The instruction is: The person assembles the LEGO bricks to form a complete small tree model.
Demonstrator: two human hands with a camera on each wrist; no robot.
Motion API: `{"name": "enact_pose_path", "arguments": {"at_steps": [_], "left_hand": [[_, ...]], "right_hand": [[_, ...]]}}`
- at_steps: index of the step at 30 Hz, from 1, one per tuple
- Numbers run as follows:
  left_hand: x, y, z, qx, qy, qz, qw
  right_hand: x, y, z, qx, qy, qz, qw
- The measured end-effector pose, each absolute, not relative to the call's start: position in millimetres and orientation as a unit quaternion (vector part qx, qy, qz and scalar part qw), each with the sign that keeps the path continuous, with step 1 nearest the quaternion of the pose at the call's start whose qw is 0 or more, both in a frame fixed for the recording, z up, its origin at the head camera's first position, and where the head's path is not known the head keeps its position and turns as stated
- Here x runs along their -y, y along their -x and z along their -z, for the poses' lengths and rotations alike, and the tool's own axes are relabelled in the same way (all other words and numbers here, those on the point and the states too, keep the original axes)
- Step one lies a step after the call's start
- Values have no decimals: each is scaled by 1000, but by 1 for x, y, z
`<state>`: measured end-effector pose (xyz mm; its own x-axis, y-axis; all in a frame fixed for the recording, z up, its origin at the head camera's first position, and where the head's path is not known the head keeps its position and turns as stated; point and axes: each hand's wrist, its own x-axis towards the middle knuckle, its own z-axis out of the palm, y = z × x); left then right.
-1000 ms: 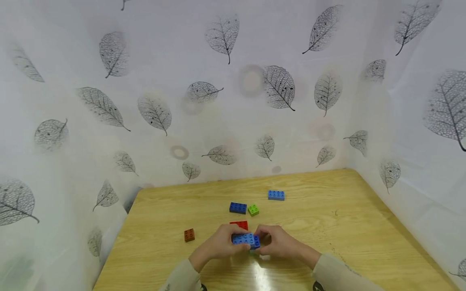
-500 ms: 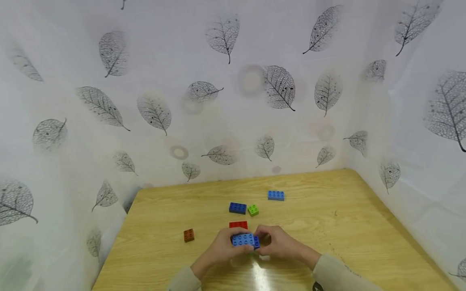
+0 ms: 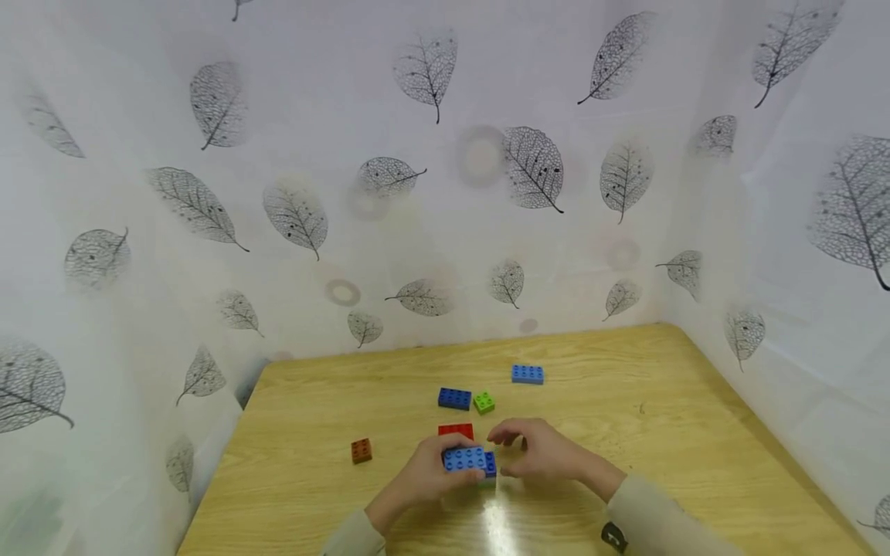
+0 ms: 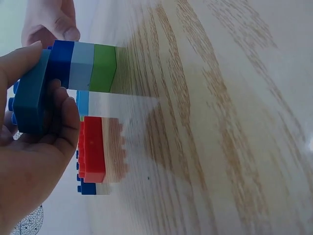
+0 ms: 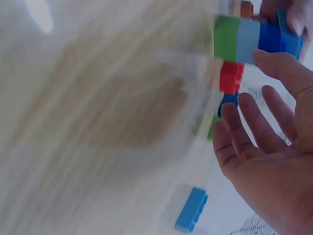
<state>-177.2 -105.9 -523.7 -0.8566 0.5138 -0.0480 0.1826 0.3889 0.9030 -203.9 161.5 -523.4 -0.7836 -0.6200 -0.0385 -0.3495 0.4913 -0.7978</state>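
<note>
My left hand (image 3: 426,472) grips a light blue brick (image 3: 463,459), fingers at its far side and thumb at the near side. That brick caps a stack and juts out to the left. Beneath it, in the left wrist view, come a dark blue brick (image 4: 60,61), a pale blue-grey brick (image 4: 82,63) and a green brick (image 4: 104,67) at the tabletop. My right hand (image 3: 545,452) is just right of the stack, fingers spread and holding nothing. In the right wrist view its thumb tip overlaps the stack.
Behind the left hand lies a red brick (image 3: 455,430). Farther back are a dark blue brick (image 3: 454,398), a small lime green brick (image 3: 484,402) and a blue brick (image 3: 528,374). A brown-orange brick (image 3: 361,451) lies left on the wooden table (image 3: 292,494). Leaf-patterned sheeting (image 3: 445,232) encloses the table.
My right hand has let go of the stack's right side and moved slightly right, its fingers loosening. The left hand keeps its grip on the light blue brick.
</note>
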Motion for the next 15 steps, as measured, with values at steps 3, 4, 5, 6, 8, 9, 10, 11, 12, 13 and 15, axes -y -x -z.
{"name": "enact_pose_path", "arguments": {"at_steps": [3, 4, 5, 6, 8, 9, 10, 11, 12, 13, 15], "left_hand": [[107, 177, 523, -823, -208, -501, 166], [107, 177, 523, -825, -206, -499, 167], [107, 178, 523, -827, -204, -496, 169], [107, 178, 523, -828, -203, -495, 170], [107, 178, 524, -829, -199, -492, 174], [108, 178, 524, -830, -197, -491, 176], [108, 178, 524, -831, -195, -490, 177], [108, 178, 525, -832, -193, -488, 179], [108, 178, 525, -832, -193, -488, 179], [108, 178, 525, -833, -191, -488, 180], [108, 179, 524, -832, -191, -488, 180]], "right_hand": [[-168, 212, 521, -860, 278, 408, 126], [-171, 214, 521, -866, 275, 403, 108], [-173, 217, 521, -872, 268, 400, 90], [-175, 220, 521, -877, 259, 399, 72], [-179, 226, 521, -885, 241, 397, 36], [-182, 229, 521, -887, 234, 397, 21], [-185, 232, 521, -889, 227, 397, 7], [-187, 236, 521, -891, 217, 400, -5], [-189, 240, 521, -892, 210, 400, -16], [-191, 244, 521, -893, 202, 401, -24], [-195, 253, 521, -897, 187, 399, -40]]}}
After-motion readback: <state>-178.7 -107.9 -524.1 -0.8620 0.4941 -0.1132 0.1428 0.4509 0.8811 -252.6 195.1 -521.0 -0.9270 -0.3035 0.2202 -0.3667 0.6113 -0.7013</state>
